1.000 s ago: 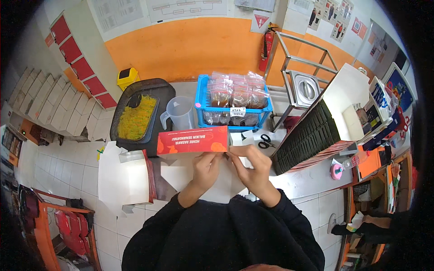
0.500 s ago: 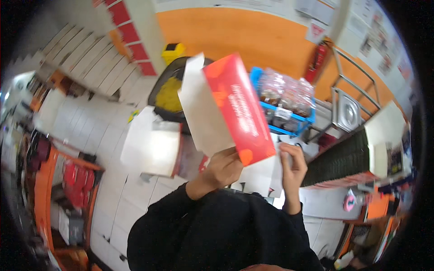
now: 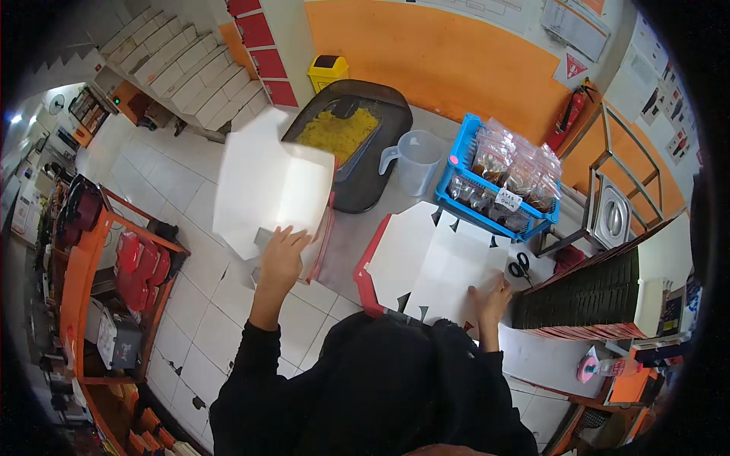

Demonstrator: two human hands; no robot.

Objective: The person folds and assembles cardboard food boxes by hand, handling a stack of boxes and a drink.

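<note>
Left hand (image 3: pixel 283 254) holds the folded white box (image 3: pixel 270 190) up off the surface's left edge; right hand (image 3: pixel 493 298) (open, flat) presses the flat box blank (image 3: pixel 437 262)

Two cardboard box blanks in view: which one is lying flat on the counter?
The unfolded blank under the right hand, white side up with a red edge, lies flat on the counter. The other, the folded box, is held up off the counter by the left hand.

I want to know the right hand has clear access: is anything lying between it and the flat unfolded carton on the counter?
Nothing visible: the right hand already rests on the flat white carton. The scissors lie beside it, off its right edge.
</note>
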